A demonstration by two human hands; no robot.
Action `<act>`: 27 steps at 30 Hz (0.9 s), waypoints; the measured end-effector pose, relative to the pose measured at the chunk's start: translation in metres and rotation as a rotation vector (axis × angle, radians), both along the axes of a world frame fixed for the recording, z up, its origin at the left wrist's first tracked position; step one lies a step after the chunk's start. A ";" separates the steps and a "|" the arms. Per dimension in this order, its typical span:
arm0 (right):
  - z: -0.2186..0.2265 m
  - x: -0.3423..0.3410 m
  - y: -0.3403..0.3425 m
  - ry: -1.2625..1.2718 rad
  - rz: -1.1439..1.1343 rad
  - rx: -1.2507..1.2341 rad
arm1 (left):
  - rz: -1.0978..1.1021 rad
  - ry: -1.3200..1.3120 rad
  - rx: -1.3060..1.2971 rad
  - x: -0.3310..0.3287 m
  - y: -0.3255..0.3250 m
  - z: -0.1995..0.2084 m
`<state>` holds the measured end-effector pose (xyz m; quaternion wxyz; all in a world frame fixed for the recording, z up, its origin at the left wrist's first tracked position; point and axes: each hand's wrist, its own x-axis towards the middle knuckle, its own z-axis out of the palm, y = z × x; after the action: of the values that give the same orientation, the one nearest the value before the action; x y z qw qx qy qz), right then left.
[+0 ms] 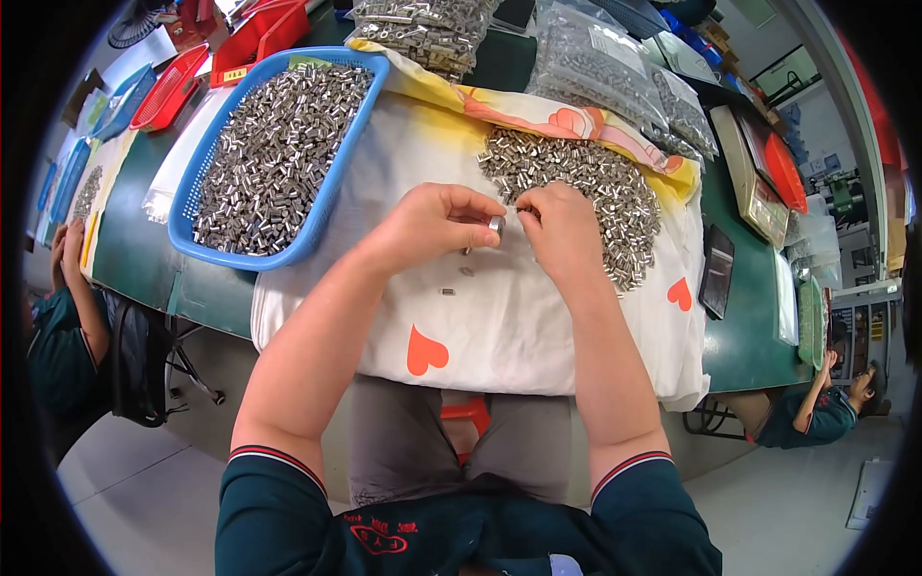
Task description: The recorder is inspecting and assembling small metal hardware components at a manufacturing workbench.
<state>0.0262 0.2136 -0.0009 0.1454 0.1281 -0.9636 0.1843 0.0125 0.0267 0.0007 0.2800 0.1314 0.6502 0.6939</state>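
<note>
Between the thumb and fingers of my left hand (434,227) sits a small silvery metal sleeve (496,223). Close beside it, my right hand (559,230) is closed, its fingertips pinched together; whatever they hold is too small to make out. A heap of short metal sleeves (624,206) lies on the white cloth (499,336), just behind and to the right of my right hand. Below my hands, a loose metal piece (448,292) rests on the cloth. To the left stands a blue plastic basket (182,216) filled with many similar metal pieces.
Clear bags of metal parts (595,67) lie at the back, behind the cloth's yellow border. Red trays (168,88) stand at the far left. A dark phone-like slab (716,272) lies on the green table (749,336) at right. Other people sit at both sides.
</note>
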 end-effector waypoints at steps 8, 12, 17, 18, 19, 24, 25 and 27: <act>0.003 0.002 -0.002 -0.067 0.047 0.019 | -0.101 -0.050 0.056 0.001 -0.003 -0.001; 0.016 0.009 -0.007 -0.120 0.030 -0.229 | -0.119 -0.036 0.030 0.000 -0.003 0.000; 0.027 0.019 -0.007 -0.383 0.094 -0.657 | 0.046 -0.112 0.150 -0.003 -0.003 -0.004; 0.025 0.019 -0.009 -0.350 0.122 -0.649 | 0.050 -0.108 0.154 -0.003 -0.003 -0.005; 0.025 0.019 -0.011 -0.316 0.151 -0.641 | 0.054 -0.104 0.156 -0.003 -0.004 -0.006; 0.025 0.021 -0.015 -0.206 0.150 -0.450 | 0.051 -0.051 0.097 -0.004 -0.001 -0.009; 0.024 0.022 -0.017 -0.110 0.161 -0.318 | 0.062 -0.010 0.055 -0.004 -0.001 -0.009; 0.019 0.022 -0.021 -0.053 0.161 -0.303 | 0.076 0.007 0.029 -0.004 -0.001 -0.008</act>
<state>0.0482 0.1925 0.0179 0.1222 0.1765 -0.9150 0.3417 0.0086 0.0257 -0.0076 0.2493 0.1129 0.6457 0.7129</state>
